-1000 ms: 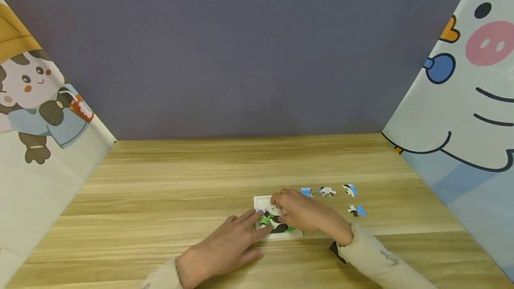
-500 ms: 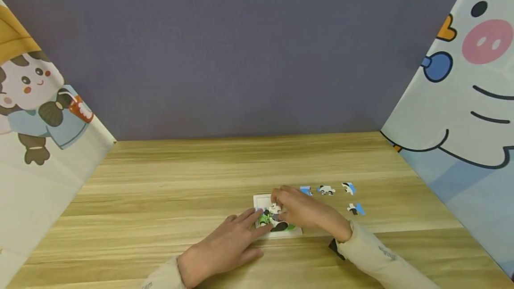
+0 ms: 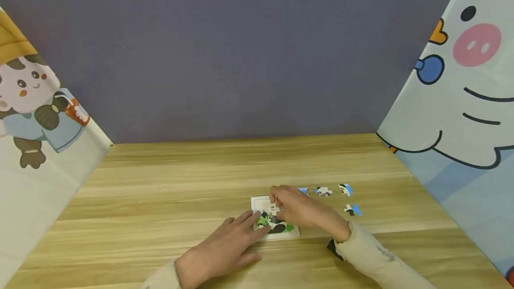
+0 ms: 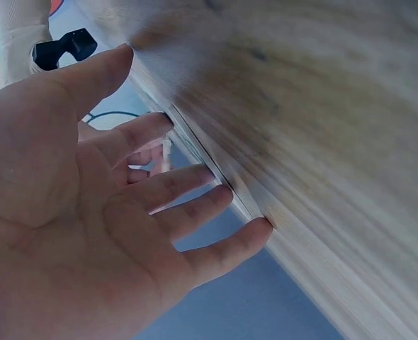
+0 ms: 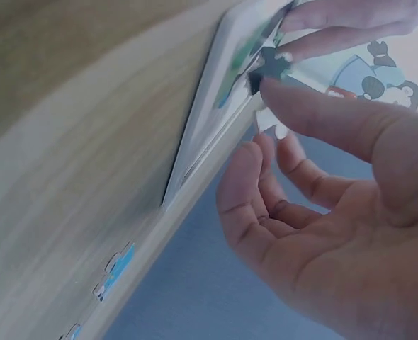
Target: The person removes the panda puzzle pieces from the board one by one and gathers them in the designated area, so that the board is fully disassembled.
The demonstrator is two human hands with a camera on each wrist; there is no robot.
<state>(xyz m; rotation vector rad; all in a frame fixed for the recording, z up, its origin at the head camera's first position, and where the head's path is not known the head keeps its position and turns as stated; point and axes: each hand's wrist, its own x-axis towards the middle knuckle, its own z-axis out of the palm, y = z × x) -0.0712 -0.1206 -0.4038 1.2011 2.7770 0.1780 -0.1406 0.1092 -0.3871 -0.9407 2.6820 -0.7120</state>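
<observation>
A white-rimmed puzzle tray [image 3: 288, 236] lies on the table in the head view, partly filled with a green, black and white panda picture. My left hand [image 3: 225, 248] reaches over its left side, with extended fingers resting on the rim and picture. My right hand [image 3: 307, 212] is above the tray's right side. Its thumb and curled fingers pinch a black and white jigsaw piece [image 5: 269, 69], tilted over the tray in the right wrist view. The right hand hides part of the tray. Whether the piece touches the picture cannot be told.
Beyond the right hand lie loose pieces: a blue one [image 3: 304, 191], a panda-face piece [image 3: 323, 191], a black, white and blue one [image 3: 346, 189], and another [image 3: 353, 209] nearer. The wooden table [image 3: 160, 182] meets a grey back panel [image 3: 241, 57] and printed side walls.
The right fingers shift slightly with the pinched piece, staying over the same part of the tray. My left hand keeps its place on the tray. The head view has turned a little.
</observation>
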